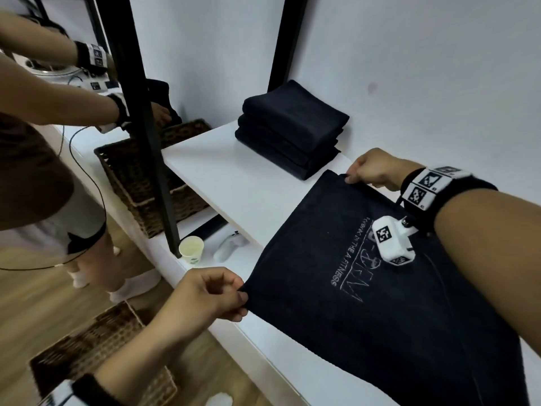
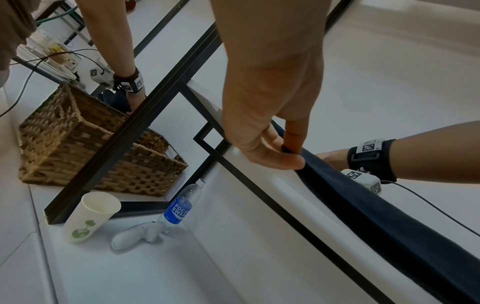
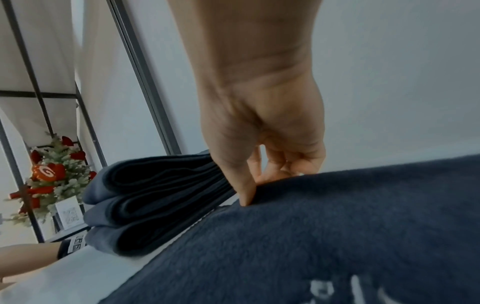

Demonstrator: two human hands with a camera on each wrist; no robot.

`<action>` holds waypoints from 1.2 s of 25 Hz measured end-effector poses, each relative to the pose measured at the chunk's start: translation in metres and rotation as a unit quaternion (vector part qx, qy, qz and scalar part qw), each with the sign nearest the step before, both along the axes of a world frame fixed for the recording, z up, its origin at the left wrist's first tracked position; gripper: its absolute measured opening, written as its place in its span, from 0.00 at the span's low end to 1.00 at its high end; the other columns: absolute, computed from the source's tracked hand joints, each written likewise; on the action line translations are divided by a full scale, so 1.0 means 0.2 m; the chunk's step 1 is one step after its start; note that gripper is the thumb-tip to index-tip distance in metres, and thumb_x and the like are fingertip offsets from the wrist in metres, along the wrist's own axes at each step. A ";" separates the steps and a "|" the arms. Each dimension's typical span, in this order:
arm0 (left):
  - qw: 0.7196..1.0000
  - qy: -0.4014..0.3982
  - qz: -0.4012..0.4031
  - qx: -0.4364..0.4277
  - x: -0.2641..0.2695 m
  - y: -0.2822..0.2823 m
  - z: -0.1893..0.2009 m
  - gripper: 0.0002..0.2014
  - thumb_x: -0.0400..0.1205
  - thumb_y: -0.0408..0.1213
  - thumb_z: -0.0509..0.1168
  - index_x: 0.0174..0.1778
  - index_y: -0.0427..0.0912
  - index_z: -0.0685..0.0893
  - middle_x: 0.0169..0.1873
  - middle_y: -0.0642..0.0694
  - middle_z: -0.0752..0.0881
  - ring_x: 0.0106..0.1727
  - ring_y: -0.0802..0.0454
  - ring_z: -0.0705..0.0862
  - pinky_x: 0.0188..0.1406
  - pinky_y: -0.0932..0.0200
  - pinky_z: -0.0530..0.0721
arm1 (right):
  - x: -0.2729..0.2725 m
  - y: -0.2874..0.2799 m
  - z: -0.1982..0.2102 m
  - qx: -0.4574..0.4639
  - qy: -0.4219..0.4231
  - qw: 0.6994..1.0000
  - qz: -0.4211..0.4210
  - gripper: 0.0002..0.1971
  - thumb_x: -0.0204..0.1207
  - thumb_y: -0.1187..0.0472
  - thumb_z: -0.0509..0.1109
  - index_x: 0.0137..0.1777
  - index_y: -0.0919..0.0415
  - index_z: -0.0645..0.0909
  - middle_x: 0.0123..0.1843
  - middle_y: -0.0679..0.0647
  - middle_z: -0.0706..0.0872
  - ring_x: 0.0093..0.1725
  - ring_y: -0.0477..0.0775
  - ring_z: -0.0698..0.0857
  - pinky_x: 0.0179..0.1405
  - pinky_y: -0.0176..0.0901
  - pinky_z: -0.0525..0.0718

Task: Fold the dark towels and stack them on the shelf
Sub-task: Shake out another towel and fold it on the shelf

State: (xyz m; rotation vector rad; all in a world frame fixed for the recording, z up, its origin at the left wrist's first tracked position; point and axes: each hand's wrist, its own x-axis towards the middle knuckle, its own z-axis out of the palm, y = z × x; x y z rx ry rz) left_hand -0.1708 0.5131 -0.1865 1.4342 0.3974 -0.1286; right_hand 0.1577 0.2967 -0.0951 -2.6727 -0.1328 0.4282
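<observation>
Two hands hold one dark towel (image 1: 366,303) spread over the front of the white shelf (image 1: 222,171). The left hand (image 1: 202,297) pinches its near-left corner between thumb and fingers (image 2: 293,135), out past the shelf's front edge; the right hand (image 1: 371,168) pinches the far corner with curled fingers (image 3: 244,185), just beside the stack of folded towels (image 1: 292,136). Bare shelf lies open left of the stack, up to the black upright post (image 1: 146,127). White lettering shows on the towel's flat upper face. Below stand a paper cup (image 2: 91,216), a bottle (image 2: 182,205) and a wicker basket (image 2: 85,144).
</observation>
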 end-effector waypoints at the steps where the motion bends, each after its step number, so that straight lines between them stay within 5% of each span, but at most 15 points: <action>1: 1.000 0.001 -0.002 -0.003 0.00 0.00 0.00 0.03 0.75 0.19 0.72 0.40 0.24 0.84 0.25 0.38 0.82 0.31 0.43 0.88 0.32 0.59 0.87 | -0.01 0.00 0.01 0.014 0.012 1.000 -0.001 0.08 0.72 0.68 0.77 0.38 0.57 0.82 0.36 0.53 0.81 0.36 0.51 0.76 0.30 0.38 0.71; 5: 1.000 0.001 -0.006 -0.008 -0.01 0.01 0.02 0.02 0.73 0.18 0.73 0.39 0.25 0.88 0.26 0.35 0.85 0.31 0.42 0.87 0.31 0.60 0.87 | -0.07 -0.03 0.09 0.140 0.039 0.989 0.012 0.08 0.75 0.70 0.74 0.41 0.57 0.81 0.39 0.54 0.84 0.35 0.50 0.81 0.34 0.39 0.81; 9: 1.000 0.006 -0.008 -0.011 -0.03 0.02 0.02 0.03 0.72 0.17 0.74 0.37 0.26 0.89 0.28 0.32 0.86 0.31 0.43 0.88 0.32 0.60 0.87 | -0.14 0.02 0.18 0.341 0.203 0.917 0.037 0.09 0.82 0.68 0.66 0.42 0.57 0.82 0.34 0.50 0.88 0.33 0.47 0.87 0.33 0.35 0.87; 11: 0.999 0.009 -0.031 0.003 -0.03 0.02 0.03 0.05 0.70 0.18 0.77 0.34 0.30 0.89 0.29 0.32 0.87 0.32 0.44 0.87 0.34 0.60 0.86 | -0.14 0.06 0.12 0.272 0.195 0.941 0.042 0.06 0.80 0.66 0.70 0.42 0.55 0.83 0.37 0.51 0.88 0.38 0.50 0.86 0.36 0.39 0.86; 13: 0.998 0.007 -0.060 0.029 -0.04 0.03 0.05 0.06 0.64 0.24 0.80 0.31 0.33 0.90 0.31 0.33 0.88 0.33 0.46 0.87 0.38 0.60 0.85 | -0.11 0.11 0.01 0.150 0.102 0.982 0.044 0.05 0.75 0.64 0.77 0.43 0.54 0.84 0.44 0.53 0.87 0.45 0.53 0.85 0.44 0.43 0.84; 17: 0.997 0.008 -0.062 0.049 -0.05 0.05 0.06 0.05 0.64 0.25 0.80 0.30 0.34 0.90 0.32 0.33 0.89 0.34 0.46 0.84 0.39 0.58 0.83 | -0.06 0.12 -0.08 0.094 -0.060 0.994 0.013 0.07 0.70 0.61 0.81 0.40 0.52 0.85 0.42 0.50 0.86 0.47 0.52 0.83 0.52 0.42 0.80; 21: 0.997 0.011 -0.052 0.049 -0.09 0.07 0.06 0.10 0.59 0.33 0.80 0.32 0.33 0.91 0.37 0.27 0.88 0.37 0.43 0.85 0.45 0.53 0.84 | -0.09 0.14 -0.08 0.125 -0.025 0.992 -0.009 0.09 0.70 0.64 0.81 0.48 0.58 0.86 0.39 0.50 0.84 0.43 0.51 0.83 0.48 0.42 0.80; 25: 0.998 0.022 -0.050 0.025 -0.10 0.08 0.05 0.10 0.60 0.30 0.82 0.34 0.33 0.92 0.38 0.27 0.89 0.38 0.40 0.87 0.45 0.52 0.88 | -0.13 0.16 -0.05 0.112 0.012 0.993 0.032 0.14 0.71 0.66 0.80 0.55 0.57 0.87 0.54 0.56 0.85 0.51 0.57 0.86 0.53 0.45 0.85; 30: 0.999 -0.004 -0.017 0.031 -0.11 0.12 0.07 0.05 0.66 0.25 0.80 0.36 0.33 0.92 0.39 0.26 0.89 0.39 0.41 0.89 0.44 0.54 0.89 | -0.16 0.14 -0.04 0.128 0.008 0.990 0.061 0.07 0.72 0.65 0.79 0.43 0.55 0.83 0.46 0.56 0.86 0.41 0.51 0.83 0.40 0.39 0.82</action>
